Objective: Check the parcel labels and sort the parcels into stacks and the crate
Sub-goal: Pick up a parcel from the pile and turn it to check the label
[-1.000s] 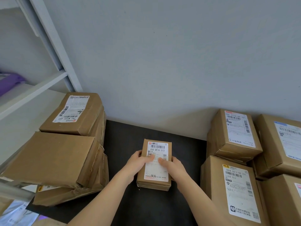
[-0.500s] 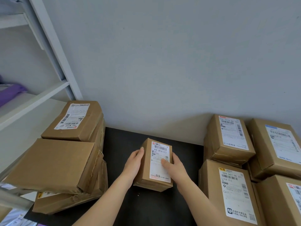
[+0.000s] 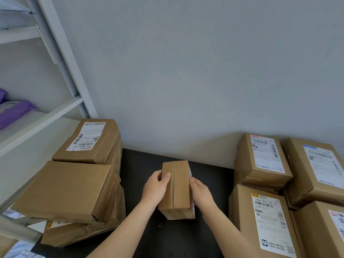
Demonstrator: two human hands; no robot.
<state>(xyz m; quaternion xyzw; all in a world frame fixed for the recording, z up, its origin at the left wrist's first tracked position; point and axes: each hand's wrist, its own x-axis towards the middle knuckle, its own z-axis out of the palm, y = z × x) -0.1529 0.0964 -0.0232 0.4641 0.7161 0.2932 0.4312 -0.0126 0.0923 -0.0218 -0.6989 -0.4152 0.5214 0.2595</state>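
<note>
A small brown cardboard parcel (image 3: 178,189) stands on its edge on the black table (image 3: 147,164), its taped seam facing up and its white label turned to the right side, mostly out of sight. My left hand (image 3: 156,187) grips its left face, thumb on the top. Against its right, labelled face lies my right hand (image 3: 200,192), fingers wrapped on it.
A stack of brown boxes (image 3: 74,187) stands at the left, one label (image 3: 86,135) showing on the far box. Several labelled boxes (image 3: 264,161) are piled at the right. A white shelf rack (image 3: 42,116) with a purple pack (image 3: 13,110) is at the far left.
The parcel has been rolled from lying label-up to standing on its side, label now facing right. Both hands stayed on it and turned with it.
</note>
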